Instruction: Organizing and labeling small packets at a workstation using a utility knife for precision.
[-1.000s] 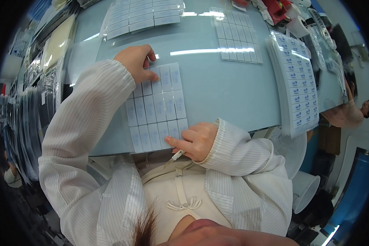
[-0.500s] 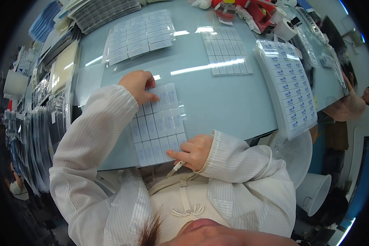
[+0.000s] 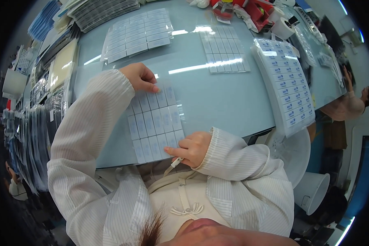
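Note:
A flat sheet of pale rectangular pieces with faint blue print [image 3: 155, 123] lies near the table's front edge, in rows and columns. At its far edge is my left hand [image 3: 140, 78], thumb and forefinger pinched together; what they hold, if anything, is too fine to make out. My right hand [image 3: 192, 149] stays by the near right corner, one fingertip touching the sheet. Curled in its other fingers is a small cutter knife [image 3: 175, 163], its pale handle partly hidden and its blade end pointing down toward my body.
Similar sheets lie in a far left stack [image 3: 137, 35] and at far right [image 3: 223, 49]. A thick stack of blue-printed sheets [image 3: 289, 90] overhangs the right edge, near a white bin [image 3: 311, 192]. Files crowd the left; a red holder [image 3: 260, 14] stands far back. Another person [image 3: 350, 102] sits at right.
My left thumb has drawn back a little toward the sheet's far edge and closed nearer the forefinger. My right hand stays at the near corner with the cutter knife.

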`<action>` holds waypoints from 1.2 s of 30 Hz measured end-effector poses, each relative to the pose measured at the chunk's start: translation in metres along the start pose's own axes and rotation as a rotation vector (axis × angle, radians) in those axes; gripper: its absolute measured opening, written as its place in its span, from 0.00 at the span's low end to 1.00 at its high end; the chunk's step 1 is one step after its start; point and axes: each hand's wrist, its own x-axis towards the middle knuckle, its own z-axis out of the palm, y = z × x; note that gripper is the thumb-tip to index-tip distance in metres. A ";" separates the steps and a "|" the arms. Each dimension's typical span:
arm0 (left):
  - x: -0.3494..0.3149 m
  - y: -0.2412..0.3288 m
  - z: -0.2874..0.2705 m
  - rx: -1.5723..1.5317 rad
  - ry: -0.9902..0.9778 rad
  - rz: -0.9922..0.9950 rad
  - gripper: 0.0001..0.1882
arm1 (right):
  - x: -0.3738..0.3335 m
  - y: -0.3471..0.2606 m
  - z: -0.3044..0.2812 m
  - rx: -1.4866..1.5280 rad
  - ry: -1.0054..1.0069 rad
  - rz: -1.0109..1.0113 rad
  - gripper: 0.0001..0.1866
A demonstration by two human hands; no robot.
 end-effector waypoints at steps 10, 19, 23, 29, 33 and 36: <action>-0.056 0.001 -0.001 -0.223 0.227 0.151 0.12 | -0.001 -0.001 -0.006 0.620 0.480 0.560 0.36; -0.128 -0.014 0.006 -0.595 0.510 0.497 0.11 | 0.011 0.019 -0.014 0.986 0.357 0.715 0.16; -0.150 -0.030 0.027 -0.712 0.704 0.480 0.11 | 0.019 0.032 -0.038 1.024 0.561 0.623 0.06; -0.159 -0.054 0.100 -1.084 0.705 0.330 0.12 | 0.059 0.061 -0.098 0.995 0.577 0.512 0.09; -0.166 -0.043 0.166 -1.306 0.530 0.176 0.10 | 0.119 0.078 -0.122 0.628 0.196 0.281 0.10; -0.166 -0.027 0.204 -1.477 0.506 0.145 0.12 | 0.162 0.077 -0.112 0.484 -0.106 0.092 0.14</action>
